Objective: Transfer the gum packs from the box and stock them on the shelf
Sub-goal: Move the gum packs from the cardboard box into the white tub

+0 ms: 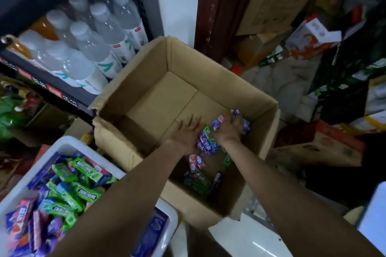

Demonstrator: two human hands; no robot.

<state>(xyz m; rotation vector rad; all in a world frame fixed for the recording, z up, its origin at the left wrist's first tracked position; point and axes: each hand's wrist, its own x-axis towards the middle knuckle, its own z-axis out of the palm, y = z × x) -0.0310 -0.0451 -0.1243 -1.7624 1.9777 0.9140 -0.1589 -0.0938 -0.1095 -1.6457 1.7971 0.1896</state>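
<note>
White plastic bin [62, 146] at my left is already heaped with gum. Further right, in the cardboard box [211, 64], my left hand [184, 131], fingers spread flat, and my right hand [229, 129], curled round purple packs, gather the gum packs [205, 144]; only a few remain, so I judge the box nearly emptied.

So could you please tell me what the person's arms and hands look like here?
Both forearms are bare, with no sleeves in view. The left hand and right hand wear no gloves, and no watch or bracelet shows at the wrists; rings cannot be judged through the blur.
</note>
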